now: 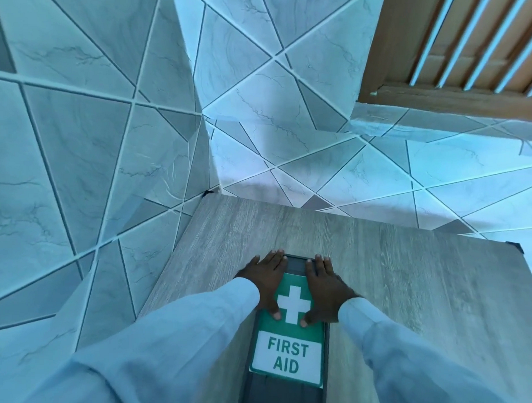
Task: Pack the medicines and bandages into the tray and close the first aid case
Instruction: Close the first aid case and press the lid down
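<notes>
The first aid case (288, 395) is a dark grey box lying shut on the wooden table (397, 287). A green and white label (289, 355) with a white cross and the words FIRST AID covers its lid. My left hand (266, 279) lies flat on the lid's far left part, fingers straight, thumb on the label. My right hand (323, 285) lies flat on the far right part in the same way. No medicines, bandages or tray show; the lid hides the inside.
The table's far edge and its right corner (513, 248) are close beyond the case. Below lies a blue-grey tiled floor (76, 147). A tiled pillar (239, 81) rises ahead and a slatted wooden door (464, 43) stands at the upper right.
</notes>
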`<state>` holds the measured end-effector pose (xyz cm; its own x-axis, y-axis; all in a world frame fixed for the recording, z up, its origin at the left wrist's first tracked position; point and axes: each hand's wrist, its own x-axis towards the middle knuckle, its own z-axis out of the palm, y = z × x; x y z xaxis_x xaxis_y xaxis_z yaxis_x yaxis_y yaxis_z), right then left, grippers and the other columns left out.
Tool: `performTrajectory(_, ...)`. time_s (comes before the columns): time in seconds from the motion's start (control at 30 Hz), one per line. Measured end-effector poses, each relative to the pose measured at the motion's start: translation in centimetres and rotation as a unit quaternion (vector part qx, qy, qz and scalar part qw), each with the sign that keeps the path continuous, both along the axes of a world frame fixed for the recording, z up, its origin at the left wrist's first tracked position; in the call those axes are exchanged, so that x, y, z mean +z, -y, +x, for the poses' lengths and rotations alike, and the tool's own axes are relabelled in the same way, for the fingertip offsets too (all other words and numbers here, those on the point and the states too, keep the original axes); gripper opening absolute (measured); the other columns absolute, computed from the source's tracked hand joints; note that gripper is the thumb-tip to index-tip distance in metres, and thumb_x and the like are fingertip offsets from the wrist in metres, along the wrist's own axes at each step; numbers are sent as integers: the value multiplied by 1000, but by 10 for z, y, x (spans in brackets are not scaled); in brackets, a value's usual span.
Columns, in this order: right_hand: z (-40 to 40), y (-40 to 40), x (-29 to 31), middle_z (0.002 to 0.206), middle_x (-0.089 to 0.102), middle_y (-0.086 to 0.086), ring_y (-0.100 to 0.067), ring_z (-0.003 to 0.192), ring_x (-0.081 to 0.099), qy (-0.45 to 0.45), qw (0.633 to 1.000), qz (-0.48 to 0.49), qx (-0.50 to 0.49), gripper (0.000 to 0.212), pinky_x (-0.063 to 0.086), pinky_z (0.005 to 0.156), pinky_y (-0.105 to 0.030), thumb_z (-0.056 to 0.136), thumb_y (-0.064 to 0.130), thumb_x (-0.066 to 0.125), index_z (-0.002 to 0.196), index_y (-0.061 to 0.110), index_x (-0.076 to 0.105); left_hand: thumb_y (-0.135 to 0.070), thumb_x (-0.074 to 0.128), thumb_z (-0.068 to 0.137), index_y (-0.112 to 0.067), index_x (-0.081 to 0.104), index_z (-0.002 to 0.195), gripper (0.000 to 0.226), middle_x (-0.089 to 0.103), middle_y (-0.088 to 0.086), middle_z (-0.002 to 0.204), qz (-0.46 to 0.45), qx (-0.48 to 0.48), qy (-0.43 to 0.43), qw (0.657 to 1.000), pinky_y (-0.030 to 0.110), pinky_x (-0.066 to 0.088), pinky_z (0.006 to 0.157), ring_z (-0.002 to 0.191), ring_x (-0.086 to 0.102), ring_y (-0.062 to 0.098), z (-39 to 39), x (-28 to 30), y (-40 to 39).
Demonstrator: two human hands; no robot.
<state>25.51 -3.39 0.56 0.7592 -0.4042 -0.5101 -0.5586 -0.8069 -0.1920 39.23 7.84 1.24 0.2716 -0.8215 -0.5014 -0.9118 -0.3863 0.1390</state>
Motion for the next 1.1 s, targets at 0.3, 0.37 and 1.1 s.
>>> performTrajectory(0.3,-54,-85,-31,161,-19,-7,-22,148,-18,140,979,-45,-141,91,-3,122,-43,91,68,24,151,12,-15,-56,34,98,-21,-11,153,80,-24,-11,155,-111,70,-51,990,33,-6,117,148,-16,12,-47,-8,-82)
performTrajectory(0.37,-65,-105,-44,160,-23,-4,-21,147,-22,149,973,-59,-167,86,-5,122,-44,90,68,14,150,16,-19,-54,30,100,-24,-16,152,75,-31,-15,148,-117,95,-53,987,32,-10,113,140,-25,9,-59,-21,-97)
performTrajectory(1.1,-164,-255,-55,158,16,-16,-34,146,21,138,975,-108,-134,77,25,115,-46,96,55,12,149,1,22,-55,15,99,-13,14,155,69,10,5,164,-153,-5,70,986,53,7,120,149,-3,25,-159,-52,-242)
